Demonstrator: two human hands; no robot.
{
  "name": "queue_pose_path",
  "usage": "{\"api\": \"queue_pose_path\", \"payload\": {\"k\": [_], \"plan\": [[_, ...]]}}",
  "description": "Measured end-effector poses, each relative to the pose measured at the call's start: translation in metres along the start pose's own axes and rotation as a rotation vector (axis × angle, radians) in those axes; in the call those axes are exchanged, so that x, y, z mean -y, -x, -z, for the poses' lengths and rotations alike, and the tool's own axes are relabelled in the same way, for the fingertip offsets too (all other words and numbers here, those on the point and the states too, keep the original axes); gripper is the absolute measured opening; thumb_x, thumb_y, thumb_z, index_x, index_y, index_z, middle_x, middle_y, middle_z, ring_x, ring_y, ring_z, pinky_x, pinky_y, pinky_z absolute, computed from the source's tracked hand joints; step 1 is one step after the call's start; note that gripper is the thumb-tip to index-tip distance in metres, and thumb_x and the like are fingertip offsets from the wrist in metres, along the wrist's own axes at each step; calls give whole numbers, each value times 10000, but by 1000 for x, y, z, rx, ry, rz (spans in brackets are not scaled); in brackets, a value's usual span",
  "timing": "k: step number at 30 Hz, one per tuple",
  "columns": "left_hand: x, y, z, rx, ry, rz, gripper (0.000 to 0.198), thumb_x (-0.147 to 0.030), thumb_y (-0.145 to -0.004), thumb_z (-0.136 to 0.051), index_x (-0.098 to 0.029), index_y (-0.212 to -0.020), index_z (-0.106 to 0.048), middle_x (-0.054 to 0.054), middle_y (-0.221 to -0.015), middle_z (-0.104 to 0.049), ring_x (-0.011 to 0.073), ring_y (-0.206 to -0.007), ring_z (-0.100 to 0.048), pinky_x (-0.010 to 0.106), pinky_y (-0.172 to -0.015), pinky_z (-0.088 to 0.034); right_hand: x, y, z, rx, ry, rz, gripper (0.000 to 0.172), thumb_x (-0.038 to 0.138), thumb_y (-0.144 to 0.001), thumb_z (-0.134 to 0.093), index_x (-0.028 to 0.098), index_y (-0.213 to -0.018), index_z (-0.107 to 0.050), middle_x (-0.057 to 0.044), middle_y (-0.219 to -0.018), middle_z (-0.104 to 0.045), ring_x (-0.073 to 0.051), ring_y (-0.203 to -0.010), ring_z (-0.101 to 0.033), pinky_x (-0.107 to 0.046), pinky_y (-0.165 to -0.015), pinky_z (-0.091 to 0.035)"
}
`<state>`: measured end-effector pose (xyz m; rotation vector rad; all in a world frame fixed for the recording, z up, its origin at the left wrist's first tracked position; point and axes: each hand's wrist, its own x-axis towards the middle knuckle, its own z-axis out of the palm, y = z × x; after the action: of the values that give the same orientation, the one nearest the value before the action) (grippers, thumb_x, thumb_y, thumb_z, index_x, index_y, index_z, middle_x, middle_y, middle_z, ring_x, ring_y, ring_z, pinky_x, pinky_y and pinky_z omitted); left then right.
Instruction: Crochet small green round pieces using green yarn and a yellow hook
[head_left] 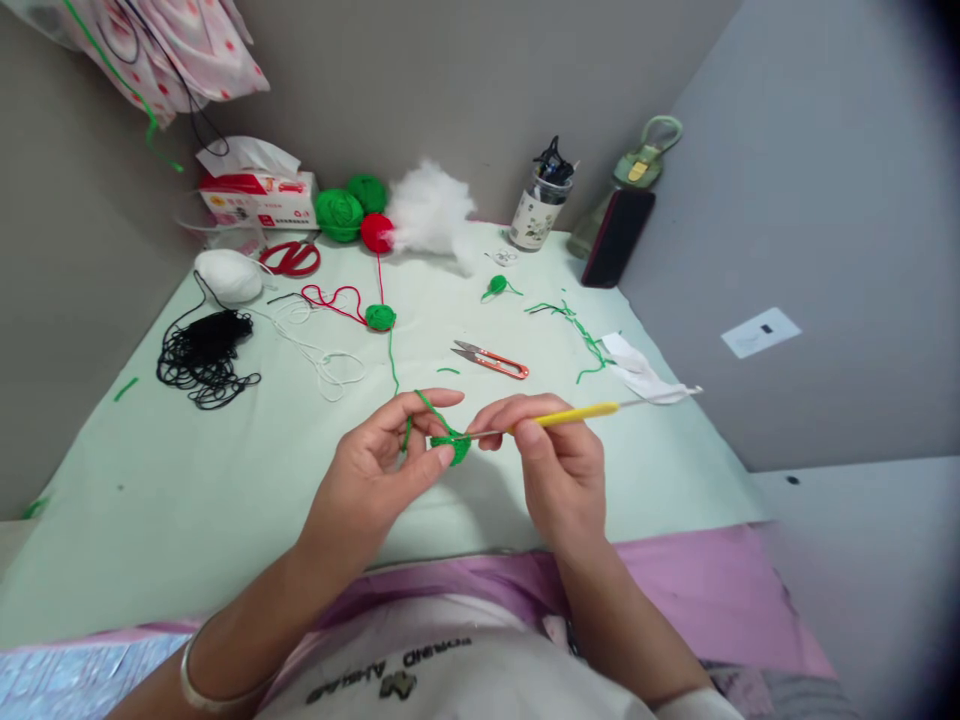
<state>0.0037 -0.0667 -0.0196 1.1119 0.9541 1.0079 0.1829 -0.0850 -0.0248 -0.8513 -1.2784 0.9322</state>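
Observation:
My left hand (390,455) pinches a small green crochet piece (459,451) between thumb and fingers. Green yarn (431,405) runs over its raised index finger and back to a small green yarn ball (380,317). In my right hand (559,460) is a crochet hook with a yellow handle (577,414), gripped like a pen. The hook's thin metal shaft reaches left to the top edge of the green piece; its tip is too small to make out there. A second metal end points out to the right.
Orange thread snips (491,360) lie just beyond my hands. Black yarn (204,355), a white yarn ball (229,276) and red scissors (291,258) are at left. White stuffing (431,210), a pen cup (538,210) and a phone (619,238) stand along the back. Green scraps (585,335) lie at right.

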Motion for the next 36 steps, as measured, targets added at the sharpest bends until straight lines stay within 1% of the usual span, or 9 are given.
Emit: {"api": "queue_pose_path", "payload": {"k": [5, 8, 12, 16, 18, 23, 27, 31, 36], "plan": [[-3, -1, -7, -74, 73, -29, 438, -187, -836, -848, -309, -1247, -758, -42, -852, -637, 99, -705, -506, 216, -717, -458, 7, 7, -3, 81, 625, 442, 227, 149, -1023, -597, 270, -1150, -741, -61, -1017, -793, -203, -912, -735, -355, -769, -608], [-5, -4, -7, 47, 303, 107, 553, -237, -818, -880, -280, -1344, -716, -31, -832, -650, 121, -759, -573, 228, -739, -478, 6, 10, -4, 65, 824, 548, 325, 112, -967, -668, 343, -1175, -764, -47, -1063, -806, -220, -931, -754, -358, -754, -618], [-6, -8, -1, 145, 477, 303, 455, -242, -851, -858, -219, -1295, -764, -63, -671, -556, 63, -560, -421, 187, -583, -393, 0, 7, -4, -55, 441, 351, 278, 170, -1021, -606, 332, -1172, -773, -50, -1000, -799, -220, -865, -729, -392, -734, -602], [-6, -9, -1, 134, 421, 221, 377, -230, -846, -855, -239, -1219, -804, -1, -840, -689, 114, -794, -604, 206, -773, -480, -4, 0, -5, -105, 48, 91, 196, 277, -1043, -615, 304, -1019, -808, -29, -914, -767, -178, -770, -681, -345, -666, -560], [-5, -7, -4, 135, 359, 156, 347, -250, -849, -856, -261, -1193, -811, 17, -928, -724, 153, -907, -641, 256, -879, -500, -4, -2, -6, -60, 47, 65, 173, 278, -1031, -642, 302, -1027, -813, -38, -950, -778, -195, -860, -706, -349, -712, -567], [-3, -4, -11, 23, 255, 63, 405, -249, -828, -879, -288, -1222, -794, -17, -894, -686, 124, -825, -605, 238, -829, -495, -2, 8, -6, -26, 379, 211, 275, 171, -1016, -630, 347, -1156, -789, -41, -1036, -791, -209, -916, -732, -385, -789, -608], [-4, -6, -10, 87, 407, 215, 399, -305, -820, -882, -225, -1202, -800, -25, -813, -655, 72, -624, -498, 228, -722, -497, -2, 14, -2, 50, 630, 407, 403, 131, -971, -670, 395, -1264, -751, -48, -1169, -795, -243, -1029, -742, -416, -829, -619], [-6, -9, -5, 102, 494, 316, 313, -280, -849, -844, -197, -1150, -824, -98, -609, -458, 37, -482, -200, 222, -681, -490, -1, 7, -2, -121, 306, 230, 230, 212, -1021, -630, 331, -1127, -796, -52, -964, -789, -211, -800, -707, -390, -695, -588], [-3, -7, -8, 78, 314, 142, 287, -267, -837, -862, -277, -1122, -837, -7, -876, -688, 96, -701, -539, 232, -755, -484, -3, 0, -5, -72, 33, 15, 136, 313, -1005, -688, 302, -1006, -823, -44, -952, -786, -195, -826, -689, -350, -692, -553]]}}
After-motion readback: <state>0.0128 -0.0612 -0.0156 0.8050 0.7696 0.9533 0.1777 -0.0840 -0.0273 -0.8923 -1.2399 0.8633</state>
